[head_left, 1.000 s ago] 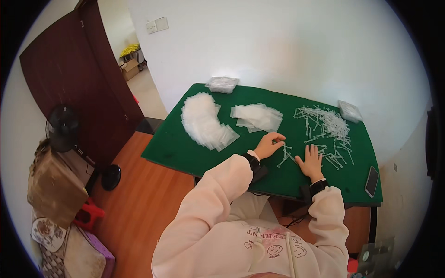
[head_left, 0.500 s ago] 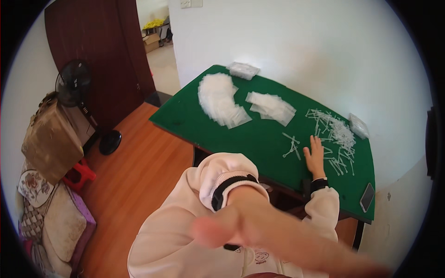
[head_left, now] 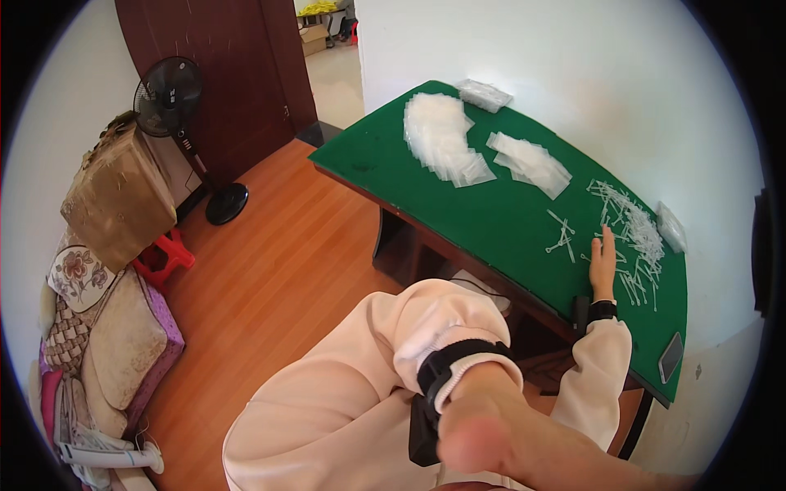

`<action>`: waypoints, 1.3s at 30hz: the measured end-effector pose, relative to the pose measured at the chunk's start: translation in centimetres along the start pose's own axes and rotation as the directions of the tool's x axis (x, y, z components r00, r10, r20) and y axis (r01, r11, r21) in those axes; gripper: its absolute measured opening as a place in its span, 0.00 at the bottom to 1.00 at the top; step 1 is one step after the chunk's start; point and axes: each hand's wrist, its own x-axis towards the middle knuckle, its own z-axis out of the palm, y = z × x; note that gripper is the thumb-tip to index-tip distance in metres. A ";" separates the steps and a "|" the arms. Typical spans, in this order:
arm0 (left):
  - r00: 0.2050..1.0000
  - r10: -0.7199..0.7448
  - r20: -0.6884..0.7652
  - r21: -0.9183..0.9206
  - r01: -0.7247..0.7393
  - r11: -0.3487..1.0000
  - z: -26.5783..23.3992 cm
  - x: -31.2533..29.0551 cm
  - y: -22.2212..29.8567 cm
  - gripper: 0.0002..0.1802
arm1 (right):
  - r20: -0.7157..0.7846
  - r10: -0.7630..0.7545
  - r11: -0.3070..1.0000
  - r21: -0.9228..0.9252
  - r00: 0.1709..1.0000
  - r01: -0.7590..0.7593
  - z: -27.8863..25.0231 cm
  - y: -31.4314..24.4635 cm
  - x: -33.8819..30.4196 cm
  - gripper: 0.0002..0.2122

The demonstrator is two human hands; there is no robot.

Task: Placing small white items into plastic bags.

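My left hand is raised very close in front of the view at the lower edge. Its thumb points toward me and the fingers stretch off to the right, partly cut off; nothing shows in it. On the green table my right hand rests with straight fingers, holding nothing visible. Just past its fingertips lies a heap of thin clear plastic sticks with small round ends. A few more such sticks lie crossed to its left. Farther off are a fanned spread of clear bags and a smaller stack of clear bags.
Wrapped clear packs lie along the wall side. A phone is at the right end. Left on the wood floor stand a fan, a cardboard box, a red stool and cushions.
The view has shifted, so the table sits farther right and higher. My left hand has moved slightly down and right, less blurred. My right hand stays by the sticks, its fingers closer together.
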 end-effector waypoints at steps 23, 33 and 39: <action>-0.395 -0.535 -0.747 0.290 0.531 -0.796 1.9 3.7 3.1 0.41 | -0.048 0.158 0.933 0.336 0.986 -0.133 0.3 2.8 -0.3 0.22; -0.856 0.122 -0.503 0.026 -0.156 -0.987 1.1 3.8 3.2 0.52 | -0.012 0.136 0.935 0.332 0.991 -0.124 0.2 1.8 0.0 0.22; -0.823 0.089 -0.561 0.069 -0.154 -0.986 0.9 3.9 3.7 0.51 | -0.004 0.144 0.934 0.331 0.990 -0.135 -0.1 1.3 -0.1 0.21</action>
